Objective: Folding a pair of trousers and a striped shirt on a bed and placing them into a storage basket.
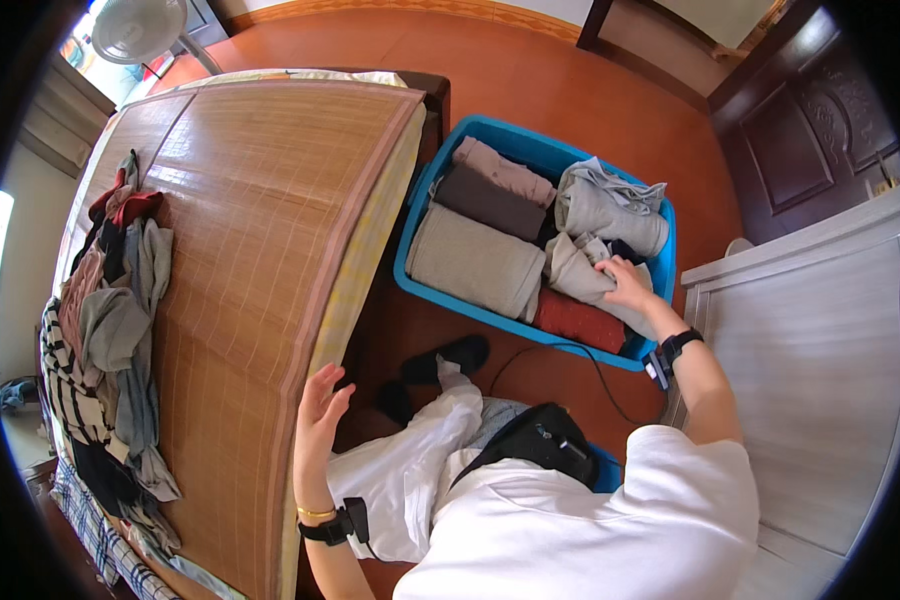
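Note:
In the head view a blue plastic tub [461,324] holds several folded and rolled garments. My right hand [625,283] rests on a crumpled beige garment [574,271] at the tub's right side; whether the fingers grip it is unclear. Beside that garment lie a rolled red cloth [579,320] and a light grey roll [607,217]. A large grey folded cloth [474,259], a dark grey roll [487,201] and a pink one [504,171] fill the left part. My left hand [325,401], empty with fingers apart, is at the edge of the bed mat [240,247]. A white garment [412,457] lies across my lap.
A heap of loose clothes [116,322] lies on the bed's far left side. A standing fan [139,30] is at the top left. Dark slippers [450,358] and a black cable [598,375] are near the tub. A pale wooden cabinet [802,360] stands to the right.

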Demonstrator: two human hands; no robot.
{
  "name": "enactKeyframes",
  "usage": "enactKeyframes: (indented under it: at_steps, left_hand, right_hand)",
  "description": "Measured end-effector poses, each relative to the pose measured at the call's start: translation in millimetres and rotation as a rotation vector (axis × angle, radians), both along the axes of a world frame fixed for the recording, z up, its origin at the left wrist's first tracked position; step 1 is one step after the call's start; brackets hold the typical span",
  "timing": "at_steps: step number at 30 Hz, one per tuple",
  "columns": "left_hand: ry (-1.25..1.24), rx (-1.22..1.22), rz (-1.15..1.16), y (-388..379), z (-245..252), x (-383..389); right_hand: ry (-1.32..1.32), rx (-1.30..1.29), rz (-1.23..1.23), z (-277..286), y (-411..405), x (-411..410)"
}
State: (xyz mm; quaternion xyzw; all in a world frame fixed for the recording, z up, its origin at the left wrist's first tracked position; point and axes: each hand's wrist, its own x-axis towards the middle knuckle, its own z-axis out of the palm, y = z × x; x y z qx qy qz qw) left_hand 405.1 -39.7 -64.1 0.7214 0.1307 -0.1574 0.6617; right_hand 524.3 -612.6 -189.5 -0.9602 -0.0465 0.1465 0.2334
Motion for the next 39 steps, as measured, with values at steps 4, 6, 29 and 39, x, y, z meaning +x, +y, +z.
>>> enactKeyframes:
  at_steps: [4,6,29,39]
  left_hand:
    - [0.121,0.02,0.086,1,-7,-9]
    - [0.141,0.002,0.136,4,-6,-10]
    - [-0.178,1.012,1.085,195,-36,-291]
    - [0.661,1.031,0.779,241,-46,-306]
  right_hand:
    - [-0.206,-0.21,0.043,-27,14,-9]
    - [-0.242,-0.359,0.0,-41,28,3]
    - [-0.384,0.263,0.991,139,420,7]
    - [0.019,0.964,1.26,180,745,-27]
